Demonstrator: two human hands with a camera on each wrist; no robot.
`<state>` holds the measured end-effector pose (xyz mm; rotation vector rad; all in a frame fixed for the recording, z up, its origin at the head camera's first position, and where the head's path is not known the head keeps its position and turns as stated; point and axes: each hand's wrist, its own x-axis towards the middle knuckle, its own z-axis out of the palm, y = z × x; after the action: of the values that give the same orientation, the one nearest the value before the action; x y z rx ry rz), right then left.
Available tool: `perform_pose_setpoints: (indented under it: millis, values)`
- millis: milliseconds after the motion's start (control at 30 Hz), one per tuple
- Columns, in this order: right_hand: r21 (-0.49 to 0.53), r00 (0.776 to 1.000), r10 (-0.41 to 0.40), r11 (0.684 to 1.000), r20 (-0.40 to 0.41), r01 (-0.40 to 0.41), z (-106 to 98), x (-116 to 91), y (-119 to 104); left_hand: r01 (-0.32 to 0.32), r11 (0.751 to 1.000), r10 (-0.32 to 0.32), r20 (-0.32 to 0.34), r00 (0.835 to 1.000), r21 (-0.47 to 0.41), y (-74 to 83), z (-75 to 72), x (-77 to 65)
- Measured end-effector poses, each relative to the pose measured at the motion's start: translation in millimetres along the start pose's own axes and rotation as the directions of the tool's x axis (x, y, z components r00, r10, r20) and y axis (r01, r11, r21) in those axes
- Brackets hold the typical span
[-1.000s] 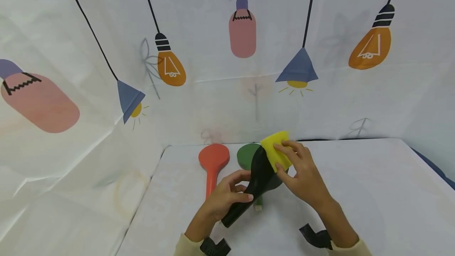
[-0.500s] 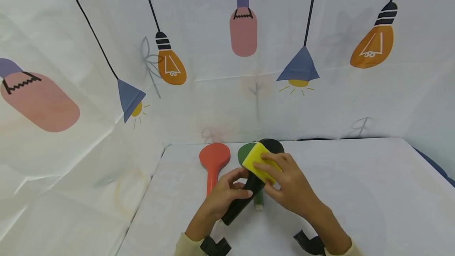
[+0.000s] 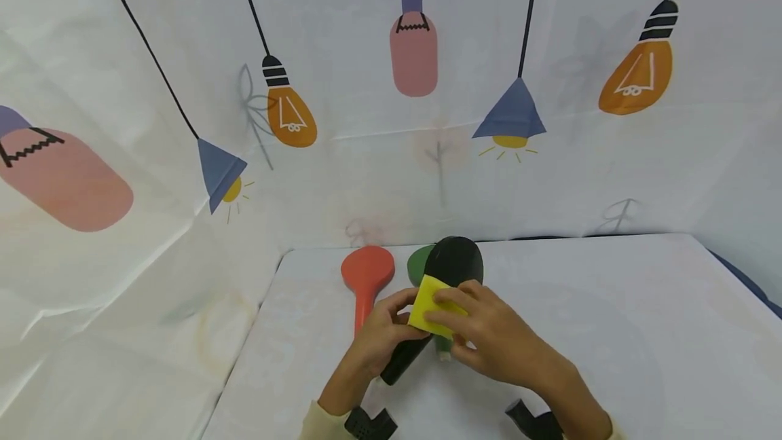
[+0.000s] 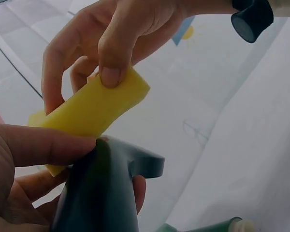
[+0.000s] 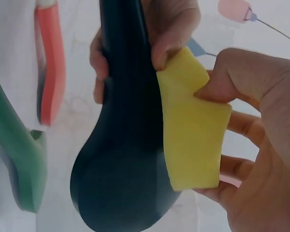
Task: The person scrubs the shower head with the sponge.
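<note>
A black thing with a thick tubular handle and a broad rounded head is held tilted above the table. My left hand grips its handle, thumb and fingers on opposite sides. My right hand pinches a yellow sponge and holds it against the black thing, close to the left fingertips. In the right wrist view the sponge is bent, lying along one side of the black surface. The left wrist view has the sponge at the handle just beyond my left thumb.
On the white table lie a red thing and a green thing of similar shape. The black one partly covers the green one in the head view. Behind the table hangs a white sheet printed with lamps.
The sponge in my right hand has moved from the head of the black thing down to its handle. The black thing has turned slightly; my left hand keeps its grip.
</note>
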<state>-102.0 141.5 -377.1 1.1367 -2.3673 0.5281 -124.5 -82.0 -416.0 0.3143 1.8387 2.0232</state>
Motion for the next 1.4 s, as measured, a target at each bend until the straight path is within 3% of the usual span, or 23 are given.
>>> perform_pose_setpoints:
  millis: [133,267,367,467,567,700,900,1033,1200,1400]
  values:
    - [0.154,0.999,-0.009,0.988,0.048,0.001,-11.5,-3.4,6.2,0.013,1.000,-0.012,0.036,0.999,-0.014,1.0,1.0,0.7]
    - [0.377,0.994,-0.030,0.926,0.105,-0.012,-29.0,-11.2,13.8,0.020,0.999,-0.018,0.028,0.999,-0.043,1.8,1.3,0.4]
    - [0.446,0.997,-0.030,0.895,0.064,-0.002,-40.4,-17.0,19.5,0.023,0.994,-0.023,-0.004,1.000,-0.106,2.0,1.2,-0.9]
    - [0.383,0.996,0.057,0.923,-0.062,-0.029,-45.6,-22.1,26.6,0.030,0.983,-0.033,-0.014,0.999,-0.180,1.2,1.8,-2.0]
    - [0.279,0.964,0.189,0.951,-0.184,-0.133,-44.5,-25.9,35.0,0.043,0.978,-0.043,0.004,0.999,-0.206,0.5,3.4,-2.7]
    - [0.219,0.919,0.281,0.950,-0.277,-0.224,-37.4,-25.9,42.5,0.058,0.989,-0.055,0.028,0.998,-0.137,1.1,7.2,-4.2]
    - [0.126,0.891,0.307,0.952,-0.335,-0.280,-26.1,-18.8,44.0,0.045,0.998,-0.043,0.060,0.997,-0.035,5.1,14.0,-6.2]
    - [0.041,0.900,0.315,0.947,-0.301,-0.318,-21.2,-12.9,42.3,0.017,1.000,-0.017,0.051,0.999,0.000,5.2,14.3,-7.8]
    - [0.009,0.926,0.250,0.966,-0.284,-0.258,-12.9,-9.6,37.1,0.001,1.000,-0.001,0.013,1.000,-0.024,1.1,10.9,-7.5]
    - [0.000,0.925,0.211,0.975,-0.315,-0.222,-4.1,-9.3,30.9,-0.004,0.998,0.005,0.010,1.000,-0.064,0.4,9.3,-7.3]
